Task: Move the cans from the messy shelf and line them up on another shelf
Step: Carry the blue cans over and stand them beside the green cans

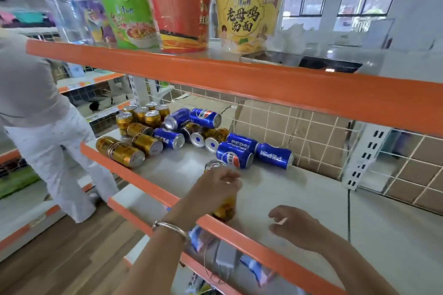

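Observation:
A jumble of cans lies on the middle shelf (299,189): several blue Pepsi cans (235,154) on their sides and several gold cans (128,154), some lying, some upright at the back left (143,115). My left hand (215,187) grips an upright gold can (225,208) near the shelf's front edge, fingers curled round its upper part. My right hand (294,225) hovers over the bare shelf to the right with loosely curled fingers, holding nothing.
The shelf above (263,84) carries several instant noodle tubs (244,19) and a clear bottle (60,2). A wire grid with cardboard (299,127) backs the can shelf. A person in white trousers (60,151) stands at the left. A lower shelf holds blue packets (201,237).

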`<state>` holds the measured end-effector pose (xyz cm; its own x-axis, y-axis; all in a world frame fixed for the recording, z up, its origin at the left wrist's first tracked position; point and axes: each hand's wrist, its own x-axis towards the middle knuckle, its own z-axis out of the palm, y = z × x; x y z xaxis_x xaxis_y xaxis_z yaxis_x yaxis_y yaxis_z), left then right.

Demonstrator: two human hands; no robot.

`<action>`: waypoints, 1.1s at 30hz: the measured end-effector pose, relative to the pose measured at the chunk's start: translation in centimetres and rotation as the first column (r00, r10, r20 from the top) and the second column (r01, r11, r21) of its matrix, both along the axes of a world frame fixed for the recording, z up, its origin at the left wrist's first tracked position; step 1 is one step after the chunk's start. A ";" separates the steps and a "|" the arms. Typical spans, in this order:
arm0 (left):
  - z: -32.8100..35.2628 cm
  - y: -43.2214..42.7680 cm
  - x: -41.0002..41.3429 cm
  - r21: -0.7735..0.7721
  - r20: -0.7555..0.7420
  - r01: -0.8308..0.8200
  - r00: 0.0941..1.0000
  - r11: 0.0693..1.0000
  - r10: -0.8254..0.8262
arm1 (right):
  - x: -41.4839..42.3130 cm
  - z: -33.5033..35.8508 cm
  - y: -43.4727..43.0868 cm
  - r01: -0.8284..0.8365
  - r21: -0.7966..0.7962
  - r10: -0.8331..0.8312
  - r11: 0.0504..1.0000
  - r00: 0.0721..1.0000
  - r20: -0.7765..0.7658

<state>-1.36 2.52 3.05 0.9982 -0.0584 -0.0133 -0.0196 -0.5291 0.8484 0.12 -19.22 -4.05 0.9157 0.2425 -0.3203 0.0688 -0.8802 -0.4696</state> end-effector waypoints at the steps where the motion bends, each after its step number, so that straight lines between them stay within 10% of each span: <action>1: 0.4 0.0 0.7 0.000 0.012 0.014 1.000 1.000 -0.014 | 0.4 0.0 -0.2 0.006 0.001 -0.006 1.000 1.000 -0.003; 14: 0.5 1.7 10.2 0.225 0.060 0.073 0.994 0.972 -0.089 | 7.8 -0.1 1.3 0.109 -0.081 -0.104 0.991 0.992 0.065; 22: 0.6 3.7 16.9 0.587 -0.034 0.300 0.937 0.752 -0.348 | 15.2 0.7 3.3 0.290 -0.166 -0.213 0.943 0.904 0.370; 33: -2.0 1.8 22.8 0.613 -0.288 0.567 0.809 0.550 -0.512 | 16.2 0.9 6.0 0.416 -0.485 -0.209 0.769 0.881 0.425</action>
<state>21.44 4.36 1.08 0.7766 -0.5345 -0.3334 -0.4474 -0.8405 0.3055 16.33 -13.27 -3.10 0.9798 -0.1981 0.0270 -0.1998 -0.9750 0.0968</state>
